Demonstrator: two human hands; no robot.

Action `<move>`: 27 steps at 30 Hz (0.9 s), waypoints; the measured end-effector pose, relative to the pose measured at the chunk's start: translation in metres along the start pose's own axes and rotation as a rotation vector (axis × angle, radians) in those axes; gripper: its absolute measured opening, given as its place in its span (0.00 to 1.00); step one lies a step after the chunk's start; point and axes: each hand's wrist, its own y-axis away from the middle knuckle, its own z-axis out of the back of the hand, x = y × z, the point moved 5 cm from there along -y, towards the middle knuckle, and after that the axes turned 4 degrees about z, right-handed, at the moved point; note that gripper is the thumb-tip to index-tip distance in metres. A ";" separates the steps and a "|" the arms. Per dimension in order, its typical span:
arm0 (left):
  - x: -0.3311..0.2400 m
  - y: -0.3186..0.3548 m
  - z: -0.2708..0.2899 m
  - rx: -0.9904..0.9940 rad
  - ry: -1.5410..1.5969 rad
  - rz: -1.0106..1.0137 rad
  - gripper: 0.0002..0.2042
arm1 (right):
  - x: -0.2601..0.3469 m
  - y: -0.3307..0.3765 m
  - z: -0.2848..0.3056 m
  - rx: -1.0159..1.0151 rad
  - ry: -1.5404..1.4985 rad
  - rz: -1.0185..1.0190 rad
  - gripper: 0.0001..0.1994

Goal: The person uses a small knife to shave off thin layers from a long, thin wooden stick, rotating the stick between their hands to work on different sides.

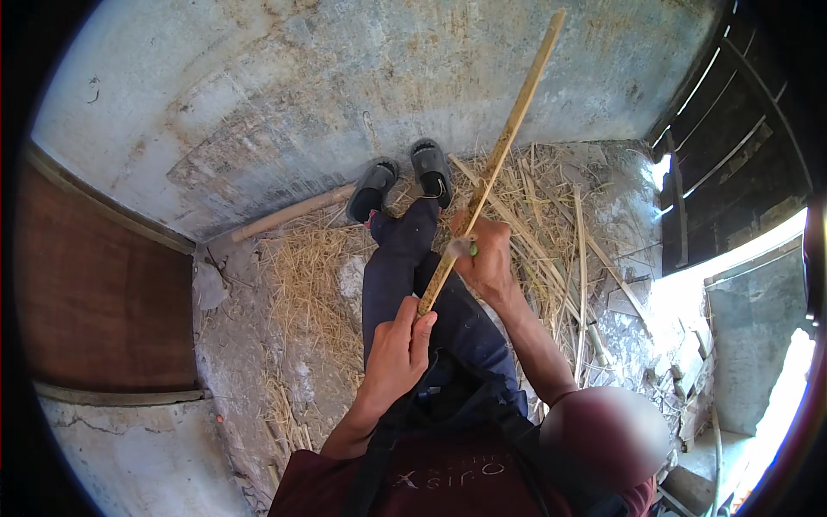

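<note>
A long split bamboo strip [515, 118] slants from my lap up toward the far wall. At its near end, my left hand [392, 358] is closed, with thumb and fingers pinching the strip. Farther up, my right hand [489, 258] is a closed fist pressed against the strip's right side. In that fist is a small tool with a green part [473, 249]. A blurred greyish piece lies across the strip beside it, and the fingers hide the tool's exact kind. My legs [401, 267] stretch out beneath the strip.
Dry straw and shavings [301, 271] cover the floor. Several bamboo strips [579, 258] lie at the right. A bamboo pole [293, 213] rests along the foot of the concrete wall [284, 103]. A brown wooden panel [108, 284] stands at the left, broken rubble [689, 370] at the right.
</note>
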 end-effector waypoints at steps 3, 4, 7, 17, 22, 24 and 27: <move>-0.002 0.009 -0.001 0.013 0.032 0.028 0.09 | -0.012 -0.015 0.009 -0.109 0.019 -0.044 0.04; -0.002 0.012 -0.002 0.021 0.050 0.042 0.09 | -0.018 -0.021 0.013 -0.129 0.069 0.017 0.03; 0.005 0.016 -0.001 0.077 0.017 0.108 0.09 | -0.035 -0.036 0.021 -0.174 0.123 0.014 0.02; 0.022 0.027 0.011 0.061 0.004 0.159 0.10 | -0.081 -0.081 0.027 -0.176 0.354 0.007 0.10; 0.031 0.046 0.011 0.096 0.001 0.189 0.09 | -0.126 -0.112 0.044 -0.233 0.332 -0.099 0.11; 0.038 0.048 0.011 0.105 0.005 0.219 0.10 | -0.150 -0.123 0.052 -0.264 0.356 -0.188 0.11; 0.051 0.055 0.016 0.108 -0.005 0.246 0.11 | -0.204 -0.129 0.053 -0.277 0.479 -0.120 0.14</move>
